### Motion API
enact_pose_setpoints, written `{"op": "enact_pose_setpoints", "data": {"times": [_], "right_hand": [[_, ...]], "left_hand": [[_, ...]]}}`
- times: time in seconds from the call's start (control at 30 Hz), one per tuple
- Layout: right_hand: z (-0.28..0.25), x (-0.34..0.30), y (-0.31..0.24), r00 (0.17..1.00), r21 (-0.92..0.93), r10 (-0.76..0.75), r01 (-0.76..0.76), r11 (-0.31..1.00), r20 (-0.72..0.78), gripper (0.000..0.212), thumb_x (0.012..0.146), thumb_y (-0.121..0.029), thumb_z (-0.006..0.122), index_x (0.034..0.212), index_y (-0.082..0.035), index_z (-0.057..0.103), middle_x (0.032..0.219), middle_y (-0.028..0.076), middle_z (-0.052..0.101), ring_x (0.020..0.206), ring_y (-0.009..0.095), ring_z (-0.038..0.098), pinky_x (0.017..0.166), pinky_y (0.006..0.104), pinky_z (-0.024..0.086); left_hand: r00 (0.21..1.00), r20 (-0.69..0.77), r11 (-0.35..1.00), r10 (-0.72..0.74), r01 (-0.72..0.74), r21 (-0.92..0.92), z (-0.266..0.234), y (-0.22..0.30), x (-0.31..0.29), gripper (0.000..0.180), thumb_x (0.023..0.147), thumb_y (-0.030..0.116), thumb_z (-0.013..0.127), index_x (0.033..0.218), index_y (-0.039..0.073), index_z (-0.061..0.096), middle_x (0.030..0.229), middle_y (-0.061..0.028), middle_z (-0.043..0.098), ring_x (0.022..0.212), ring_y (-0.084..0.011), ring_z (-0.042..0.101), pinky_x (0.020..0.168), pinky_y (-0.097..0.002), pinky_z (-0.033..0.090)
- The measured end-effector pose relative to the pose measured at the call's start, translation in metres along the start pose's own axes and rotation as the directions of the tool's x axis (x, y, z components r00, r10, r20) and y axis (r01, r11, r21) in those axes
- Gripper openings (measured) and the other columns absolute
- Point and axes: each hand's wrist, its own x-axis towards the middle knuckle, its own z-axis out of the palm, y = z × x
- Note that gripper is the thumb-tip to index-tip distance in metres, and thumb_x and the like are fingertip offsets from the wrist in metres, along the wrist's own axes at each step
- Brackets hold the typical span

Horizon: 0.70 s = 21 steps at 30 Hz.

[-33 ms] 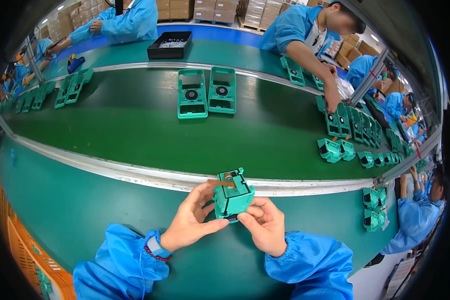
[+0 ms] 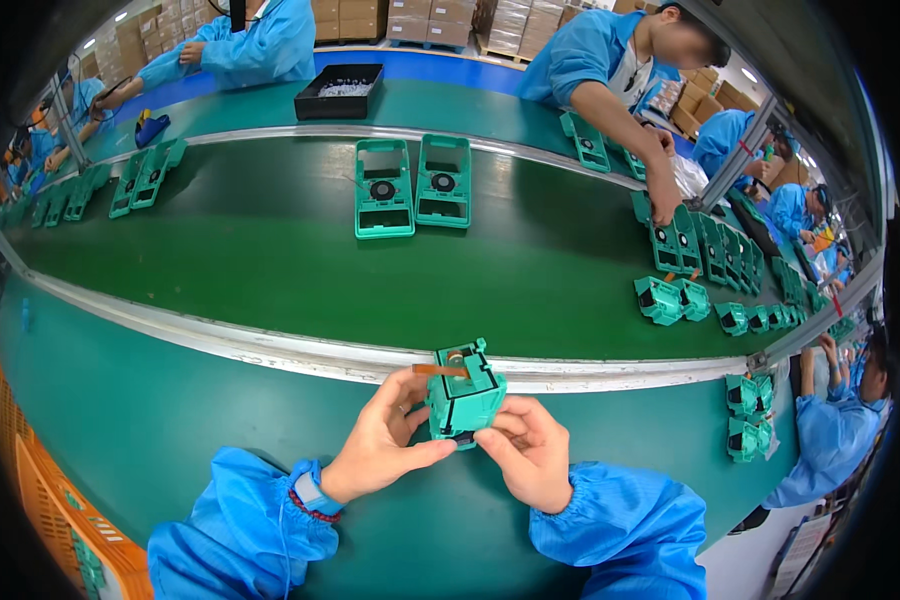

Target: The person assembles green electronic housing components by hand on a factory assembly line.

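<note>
Between both hands, above the near worktop, I hold a small green plastic housing [image 2: 465, 405] with black trim lines. An orange-brown flat strip [image 2: 438, 370] sticks out to the left from its top, beside a round part in an opening. My left hand [image 2: 385, 430] is closed on the left side, thumb at the lower edge. From the right, my right hand [image 2: 528, 445] pinches the lower right corner between thumb and fingers. The underside of the housing and some of my fingertips are hidden.
Beyond a pale metal rail [image 2: 270, 350] runs a green conveyor belt [image 2: 270, 260] with green frames [image 2: 383, 215] on it. More housings [image 2: 658, 300] line the right. A co-worker's arm [image 2: 620, 110] reaches over the belt. An orange crate [image 2: 65, 510] stands at lower left.
The housing has tilted very slightly in my hands, and its strip sits a little further left and lower. My grip looks the same.
</note>
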Motion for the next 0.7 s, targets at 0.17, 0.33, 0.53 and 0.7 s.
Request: {"op": "enact_pose_setpoints", "data": {"times": [0.17, 0.33, 0.53, 0.7], "right_hand": [[-0.016, 0.009, -0.002, 0.87, -0.551, -0.488, 0.445, 0.706, 0.077, 0.061, 0.064, -0.017, 0.076, 0.113, 0.002, 0.044, 0.111, 0.016, 0.049, 0.099, 0.025, 0.05, 0.084, 0.0332, 0.041], [-0.02, 0.008, 0.001, 0.884, -0.553, -0.434, 0.452, 0.7, 0.172, 0.074, 0.06, -0.027, 0.078, 0.118, 0.0, 0.042, 0.115, 0.017, 0.044, 0.106, 0.031, 0.044, 0.088, 0.0387, 0.037], [-0.028, 0.016, -0.005, 0.865, -0.578, -0.436, 0.493, 0.651, 0.247, 0.072, 0.061, -0.025, 0.078, 0.119, 0.001, 0.042, 0.115, 0.018, 0.045, 0.106, 0.032, 0.044, 0.089, 0.0381, 0.037], [-0.109, 0.059, -0.024, 0.717, -0.859, -0.689, 0.284, 0.427, -0.105, 0.034, 0.071, -0.004, 0.063, 0.103, -0.002, 0.052, 0.102, 0.013, 0.052, 0.096, 0.027, 0.049, 0.082, 0.0346, 0.039]], "left_hand": [[0.91, 0.225, 0.634, -0.349, 0.406, -0.659, -0.003, 0.0, -0.002, 0.073, 0.071, 0.047, 0.053, 0.126, 0.003, 0.034, 0.12, -0.0163, 0.043, 0.106, -0.0332, 0.047, 0.09, -0.0412, 0.039], [0.897, 0.204, 0.584, -0.392, 0.414, -0.698, 0.003, -0.004, -0.007, 0.075, 0.07, 0.048, 0.049, 0.127, 0.002, 0.034, 0.122, -0.0185, 0.043, 0.107, -0.0383, 0.045, 0.091, -0.0488, 0.036], [0.958, 0.157, 0.68, -0.239, 0.281, -0.677, 0.0, 0.009, -0.01, 0.067, 0.071, 0.038, 0.055, 0.126, 0.005, 0.034, 0.122, -0.0127, 0.044, 0.109, -0.0272, 0.044, 0.092, -0.043, 0.035], [0.941, -0.337, 0.875, 0.028, 0.14, 0.463, -0.022, 0.077, -0.029, 0.06, 0.065, 0.02, 0.063, 0.12, 0.003, 0.045, 0.105, -0.0084, 0.049, 0.089, -0.0162, 0.048, 0.072, -0.0299, 0.047]]}}
